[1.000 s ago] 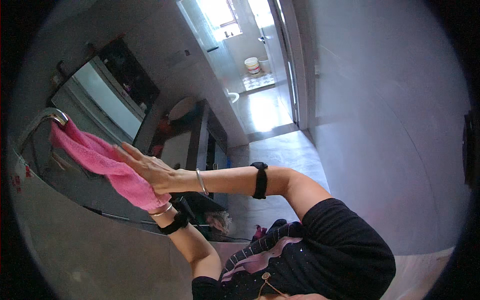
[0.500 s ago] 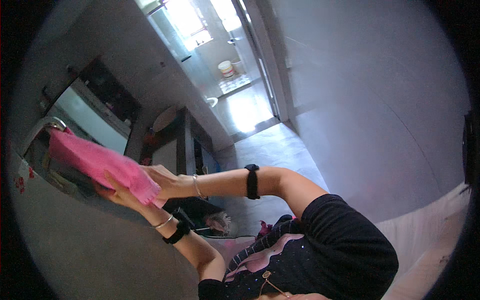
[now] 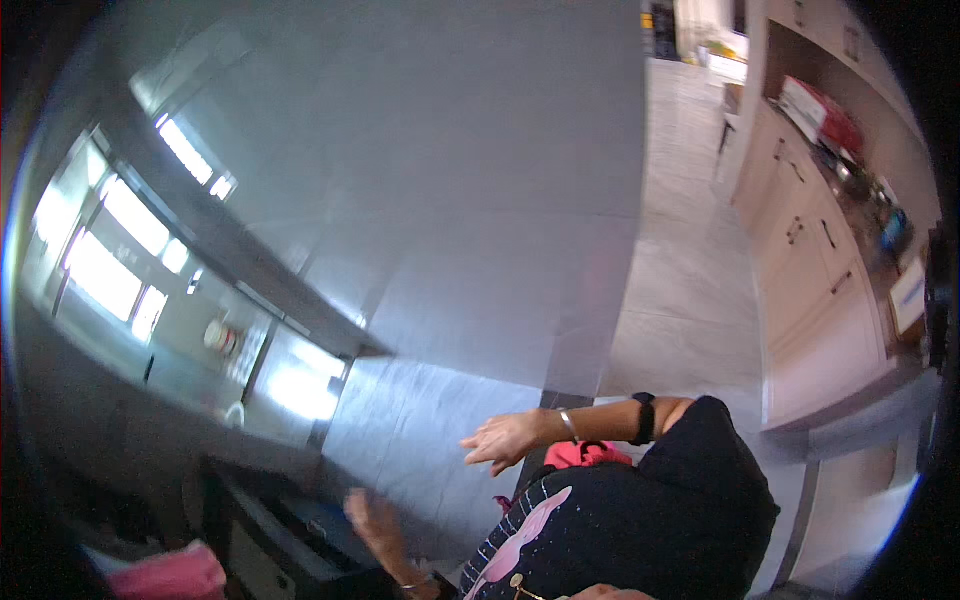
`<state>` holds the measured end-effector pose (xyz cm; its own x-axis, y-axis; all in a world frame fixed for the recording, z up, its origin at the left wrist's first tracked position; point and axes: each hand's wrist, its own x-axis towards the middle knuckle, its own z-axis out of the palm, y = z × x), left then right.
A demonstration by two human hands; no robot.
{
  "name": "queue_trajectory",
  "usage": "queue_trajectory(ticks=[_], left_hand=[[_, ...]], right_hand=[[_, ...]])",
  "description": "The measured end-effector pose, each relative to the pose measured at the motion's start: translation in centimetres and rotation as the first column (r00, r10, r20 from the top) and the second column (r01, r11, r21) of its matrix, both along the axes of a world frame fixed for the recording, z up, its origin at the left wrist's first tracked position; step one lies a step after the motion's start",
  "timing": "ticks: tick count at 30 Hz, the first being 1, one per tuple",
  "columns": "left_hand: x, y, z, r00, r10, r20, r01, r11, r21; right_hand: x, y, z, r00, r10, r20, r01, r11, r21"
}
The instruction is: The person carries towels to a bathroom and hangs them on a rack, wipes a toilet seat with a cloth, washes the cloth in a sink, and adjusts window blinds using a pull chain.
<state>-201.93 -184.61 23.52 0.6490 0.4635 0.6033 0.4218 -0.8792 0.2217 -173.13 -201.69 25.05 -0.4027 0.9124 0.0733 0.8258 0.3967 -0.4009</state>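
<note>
My right hand (image 3: pixel 503 441) hangs in front of my body with nothing in it, its fingers loosely stretched out and slightly bent. Lower and to the left is my left hand (image 3: pixel 372 525), smeared by motion; I see nothing held in it, but its fingers are not clear. A pink towel (image 3: pixel 175 574) is at the lower left rim, apart from both hands. Under my right forearm shows a coral-pink thing (image 3: pixel 583 455) with dark marks, its kind unclear.
A dark cabinet (image 3: pixel 262 545) stands at lower left, beside a bright doorway with a white bucket (image 3: pixel 222 338) inside. A grey wall (image 3: pixel 450 180) is ahead. Pale cabinets (image 3: pixel 800 240) with a cluttered counter line the right, along a tiled floor (image 3: pixel 685 240).
Both hands have let go of the pink towel and come apart. My view has turned to the right, so the towel now sits at the lower left rim.
</note>
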Motion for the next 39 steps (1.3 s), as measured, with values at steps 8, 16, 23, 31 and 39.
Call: queue_trajectory(ticks=[8, 16, 23, 31, 39], left_hand=[[13.8, -12.6, -9.4, 0.359, -0.608, -0.708, 0.182, 0.79, -0.586], [35.8, -30.2, -5.0, 0.33, -0.829, -0.451, 0.582, 0.555, -0.595], [46.5, -38.1, -7.0, 0.149, -0.833, -0.533, 0.665, 0.483, -0.57], [58.6, -42.6, -12.3, -0.167, -0.815, -0.554, 0.449, 0.437, -0.779], [73.1, -43.7, -15.4, -0.133, -0.854, -0.503, 0.501, 0.38, -0.778]], right_hand=[[8.8, -19.2, 0.0, 0.79, -0.604, 0.105, 0.596, 0.717, -0.36], [18.4, -44.0, -4.4, 0.503, -0.863, -0.045, 0.863, 0.499, 0.083], [24.6, -52.0, -2.2, 0.358, -0.928, 0.102, 0.896, 0.312, -0.315], [36.9, -50.7, -7.8, 0.592, -0.784, -0.187, 0.768, 0.619, -0.162], [55.3, -50.2, -6.0, 0.628, -0.778, -0.034, 0.75, 0.616, -0.239]])
